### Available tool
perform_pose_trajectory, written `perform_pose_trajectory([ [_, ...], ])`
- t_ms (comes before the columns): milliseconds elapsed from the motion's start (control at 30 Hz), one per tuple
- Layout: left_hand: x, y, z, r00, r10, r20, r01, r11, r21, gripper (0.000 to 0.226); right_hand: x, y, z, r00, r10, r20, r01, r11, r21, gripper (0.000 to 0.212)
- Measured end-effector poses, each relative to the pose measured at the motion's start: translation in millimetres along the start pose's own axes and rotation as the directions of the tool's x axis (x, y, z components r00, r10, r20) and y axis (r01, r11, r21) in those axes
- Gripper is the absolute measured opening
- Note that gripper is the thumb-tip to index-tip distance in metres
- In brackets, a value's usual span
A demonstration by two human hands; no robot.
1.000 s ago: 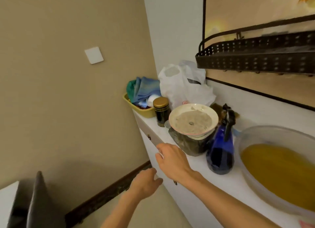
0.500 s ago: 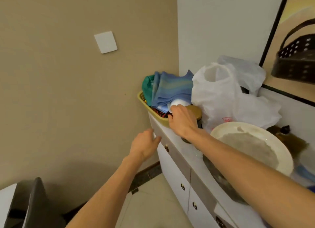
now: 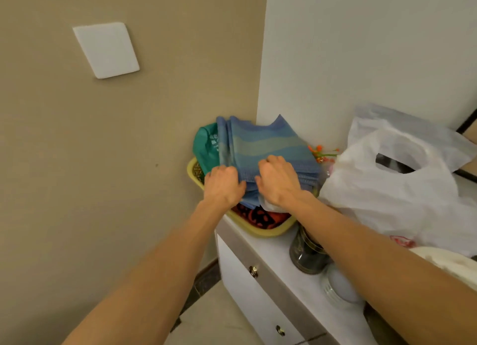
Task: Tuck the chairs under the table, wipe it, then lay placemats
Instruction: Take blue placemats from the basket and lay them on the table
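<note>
A stack of blue and green striped placemats (image 3: 268, 143) stands on edge in a yellow basket (image 3: 268, 231) at the corner of a white sideboard (image 3: 278, 251). My left hand (image 3: 224, 184) grips the stack's near left edge with curled fingers. My right hand (image 3: 277, 180) lies on the stack's near face, fingers curled over it. A teal bag (image 3: 206, 146) sits behind the placemats in the same basket. No table or chairs are in view.
A white plastic bag (image 3: 395, 189) lies right of the basket. A dark jar (image 3: 305, 254) and a clear glass lid (image 3: 338, 288) stand near my right forearm. A white bowl rim (image 3: 454, 264) shows at right. Beige wall with a white switch plate (image 3: 107, 50) at left.
The view has closed in on the corner basket. Both hands went forward from the sideboard's front and the jar top and now hold the placemat stack.
</note>
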State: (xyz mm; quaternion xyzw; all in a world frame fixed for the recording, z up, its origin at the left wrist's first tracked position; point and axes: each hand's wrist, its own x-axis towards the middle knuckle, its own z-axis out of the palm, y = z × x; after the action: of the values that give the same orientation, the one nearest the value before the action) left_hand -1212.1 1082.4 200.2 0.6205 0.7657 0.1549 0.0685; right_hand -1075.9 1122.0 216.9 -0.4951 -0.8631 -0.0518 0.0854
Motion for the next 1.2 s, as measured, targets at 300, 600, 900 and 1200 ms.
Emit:
perform_pose_trajectory([
  [300, 18, -13, 1, 0.987, 0.089, -0.137, -0.076, 0.993, 0.094, 0.026, 30, 2, 7, 0.998, -0.036, 0.049, 0.036, 0.999, 0.005, 0.037],
  [600, 10, -5, -88, 0.865, -0.054, -0.499, -0.014, 0.991, -0.130, 0.028, 44, -28, -47, 0.927, -0.145, -0.346, 0.175, 0.983, 0.057, 0.035],
  [900, -60, -28, -146, 0.702, -0.168, -0.692, 0.149, 0.985, -0.088, 0.025, 20, -85, -93, 0.845, -0.269, -0.462, 0.360, 0.926, 0.118, 0.024],
  [1200, -185, -88, -150, 0.614, -0.227, -0.756, 0.296, 0.954, -0.047, 0.029, -29, -156, -117, 0.769, -0.510, -0.386, 0.581, 0.809, 0.089, 0.014],
])
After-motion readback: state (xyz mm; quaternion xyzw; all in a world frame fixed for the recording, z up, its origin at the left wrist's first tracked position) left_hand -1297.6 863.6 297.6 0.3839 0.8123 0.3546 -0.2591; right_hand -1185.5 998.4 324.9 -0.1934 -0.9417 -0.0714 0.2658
